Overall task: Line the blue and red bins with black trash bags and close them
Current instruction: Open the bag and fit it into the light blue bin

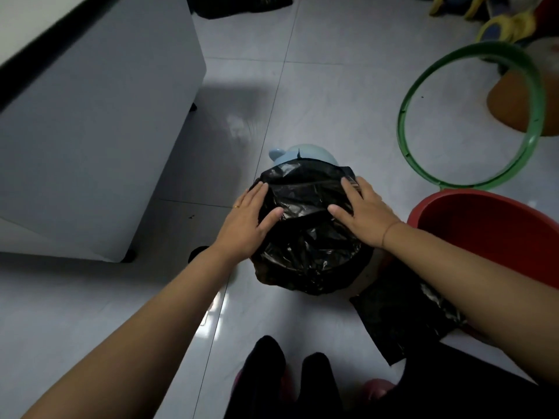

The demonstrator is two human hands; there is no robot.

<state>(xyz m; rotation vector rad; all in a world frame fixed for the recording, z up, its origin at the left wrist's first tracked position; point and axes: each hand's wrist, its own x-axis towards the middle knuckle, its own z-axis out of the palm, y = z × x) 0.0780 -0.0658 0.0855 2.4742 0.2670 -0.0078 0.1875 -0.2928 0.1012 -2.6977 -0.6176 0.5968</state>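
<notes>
A black trash bag point(305, 234) is spread over the top of the blue bin point(305, 151), of which only a pale blue part shows at the far side. My left hand point(248, 219) lies flat on the bag's left edge, fingers apart. My right hand point(363, 211) presses flat on its right edge. The red bin point(484, 225) stands open at the right, with no bag in it. Another folded black bag point(402, 322) lies on the floor under my right forearm.
A green ring point(532, 116) leans on the floor behind the red bin. A white cabinet point(99, 131) on small feet fills the left. More black plastic point(239, 4) lies at the far end. Toys sit at the top right. My feet are at the bottom.
</notes>
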